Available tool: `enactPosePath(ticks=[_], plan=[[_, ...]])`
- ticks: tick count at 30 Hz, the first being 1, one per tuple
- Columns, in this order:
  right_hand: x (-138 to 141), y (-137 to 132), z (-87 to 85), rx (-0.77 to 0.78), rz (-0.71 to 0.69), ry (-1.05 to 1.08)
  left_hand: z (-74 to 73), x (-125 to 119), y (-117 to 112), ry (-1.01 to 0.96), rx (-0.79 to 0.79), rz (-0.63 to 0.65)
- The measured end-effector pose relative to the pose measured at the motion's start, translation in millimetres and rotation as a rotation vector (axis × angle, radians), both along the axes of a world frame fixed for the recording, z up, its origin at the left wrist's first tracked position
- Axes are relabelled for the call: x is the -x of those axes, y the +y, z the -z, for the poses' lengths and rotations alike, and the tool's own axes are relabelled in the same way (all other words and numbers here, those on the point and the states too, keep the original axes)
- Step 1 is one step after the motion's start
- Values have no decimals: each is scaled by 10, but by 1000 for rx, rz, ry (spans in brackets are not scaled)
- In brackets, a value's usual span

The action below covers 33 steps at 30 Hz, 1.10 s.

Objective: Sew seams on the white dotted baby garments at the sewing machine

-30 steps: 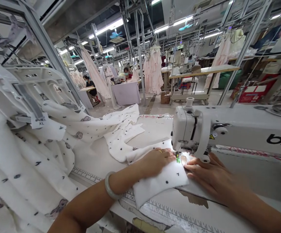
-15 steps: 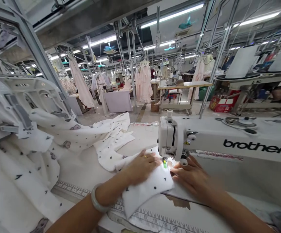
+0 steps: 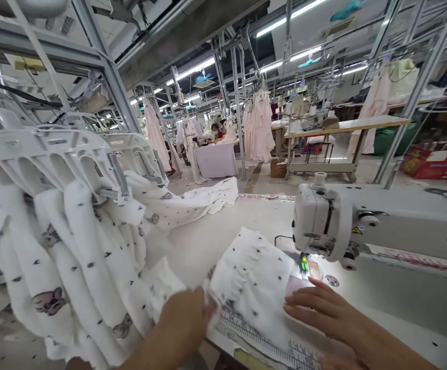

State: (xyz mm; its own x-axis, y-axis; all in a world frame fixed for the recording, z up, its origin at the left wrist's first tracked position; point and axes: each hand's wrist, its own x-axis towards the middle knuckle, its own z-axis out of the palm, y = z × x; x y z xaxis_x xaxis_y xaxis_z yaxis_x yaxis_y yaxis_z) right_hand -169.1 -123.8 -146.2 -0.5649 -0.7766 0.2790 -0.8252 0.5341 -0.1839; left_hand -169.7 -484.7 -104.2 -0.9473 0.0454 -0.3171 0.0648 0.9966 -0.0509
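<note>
At 9 o'clock of the view, the hanging garments (image 3: 72, 257), white with small dark marks and mouse prints, drape from a white plastic rack (image 3: 53, 154). Just right of them, at the near edge of the table (image 3: 208, 241), the left hand (image 3: 184, 318) has come back from its place beside the needle half a second ago. It now sits at 8 o'clock of the dotted piece (image 3: 254, 277), touching its left edge. Its fingers look curled into the cloth, but motion blur leaves it unclear whether they grip.

The dotted piece now lies opened out and gathered. It reaches from the ruler strip (image 3: 262, 336) at 6 o'clock up to the presser foot (image 3: 305, 263) at 2 o'clock. More of it shows than before, which suggests the cloth is being shifted rather than fed. The right hand (image 3: 319, 311) stays flat on the piece's right edge, at 6 o'clock of the foot, fingers straight and close together, holding nothing. The sewing machine (image 3: 323, 221) fills 3 o'clock.

The left wrist is cut off by the bottom edge. The right thumb and the cloth under that palm are hidden, and the needle is too small to make out. The machine's lettering runs off the right edge.
</note>
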Motion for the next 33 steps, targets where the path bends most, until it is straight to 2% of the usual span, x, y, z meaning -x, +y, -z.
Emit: enactPosePath(ticks=[2, 4, 5, 7, 9, 12, 14, 16, 20, 23, 25, 30, 33], plan=[[35, -28, 52, -49, 8, -41, -79, -251, 97, -270, -66, 251], [98, -33, 108, -84, 41, -43, -171, -320, 217, -343, -163, 497], [132, -28, 130, -89, 51, -21, -204, -288, 287, -268, -217, 578], [189, -9, 157, -72, 55, 50, -213, -122, 446, 1, -335, 690], [226, 24, 165, -38, 47, 159, -140, 112, 618, 199, -423, 826], [250, 104, 166, -9, 58, 350, 54, 416, 848, 203, -450, 1043], [253, 171, 168, 7, 89, 430, 164, 517, 958, 157, -404, 1060], [254, 233, 174, 33, 127, 450, 220, 543, 1030, 140, -357, 1014], [260, 288, 198, 32, 188, 334, 214, 551, 1116, 211, -309, 995], [264, 285, 217, -2, 229, 173, 224, 630, 1166, 217, -384, 1073], [262, 283, 223, -8, 261, 102, 260, 697, 1195, 165, -449, 1080], [273, 310, 219, 11, 298, 65, 361, 761, 1261, 97, -500, 912], [299, 327, 217, 34, 297, 96, 382, 736, 1301, 102, -505, 870]])
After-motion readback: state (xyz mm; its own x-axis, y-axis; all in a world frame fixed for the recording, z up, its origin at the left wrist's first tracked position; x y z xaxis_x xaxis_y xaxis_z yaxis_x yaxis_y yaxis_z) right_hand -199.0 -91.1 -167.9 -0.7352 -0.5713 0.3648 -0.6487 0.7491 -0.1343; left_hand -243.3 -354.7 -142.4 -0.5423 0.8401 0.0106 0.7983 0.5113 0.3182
